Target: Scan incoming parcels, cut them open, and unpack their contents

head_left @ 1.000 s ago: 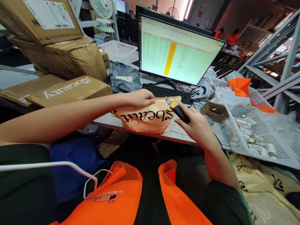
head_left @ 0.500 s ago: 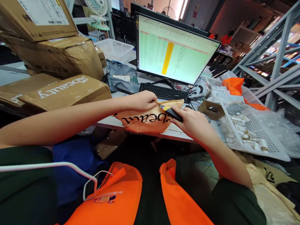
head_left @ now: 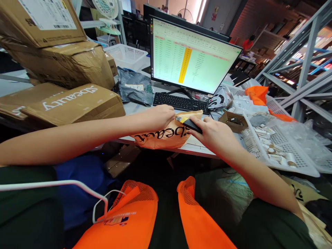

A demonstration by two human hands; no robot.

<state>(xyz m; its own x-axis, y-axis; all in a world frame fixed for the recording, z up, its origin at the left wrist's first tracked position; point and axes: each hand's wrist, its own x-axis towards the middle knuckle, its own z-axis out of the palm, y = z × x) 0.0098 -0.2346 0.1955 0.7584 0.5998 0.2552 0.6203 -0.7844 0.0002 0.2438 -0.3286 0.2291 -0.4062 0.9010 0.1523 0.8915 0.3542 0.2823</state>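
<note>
A tan paper mailer bag (head_left: 162,140) with black lettering lies at the front edge of the white desk, its lettering upside down to me. My left hand (head_left: 163,117) is closed at the bag's upper edge, and its fingertips pinch the paper there. In my right hand (head_left: 215,133) is a black and yellow utility knife (head_left: 192,124), gripped along the handle. The knife's front end points left, over the top of the bag and close to my left fingers. Whether the blade is in the paper I cannot tell.
Behind the bag are a keyboard (head_left: 178,102) and a monitor (head_left: 194,55). Cardboard boxes (head_left: 77,103) are stacked on the left, beside a grey plastic parcel (head_left: 135,86). At right stand a small open carton (head_left: 233,121) and a white basket (head_left: 282,138) holding small white items.
My left hand has come slightly down and to the right along the bag's top. My right forearm has swung outward while the knife stays almost where it was.
</note>
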